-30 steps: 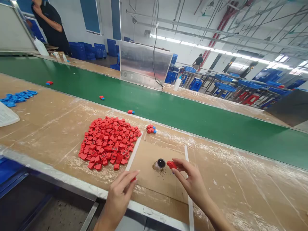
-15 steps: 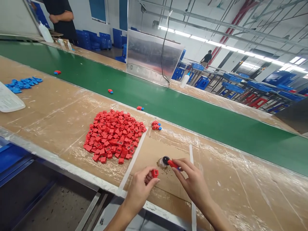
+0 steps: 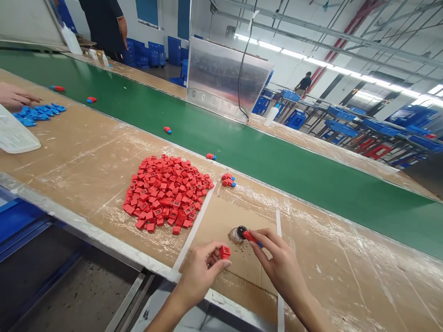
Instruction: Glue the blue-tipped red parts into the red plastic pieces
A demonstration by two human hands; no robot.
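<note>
Under right hand [image 3: 282,263], half-hidden red block [image 3: 249,236]

No legible lettering in view; faint marks [image 3: 202,93] along the lower edge of a metal panel [image 3: 228,76] stay too blurred to read; a white sheet [image 3: 15,136] far left of it shows nothing readable.

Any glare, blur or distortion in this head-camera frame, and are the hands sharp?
Head view: the ceiling lights are blown out, the steel panel shows hazy glare, and wide-angle tilt skews the green belt. The left hand, its red part, the right hand and its red part look sharp, without clear motion blur.
</note>
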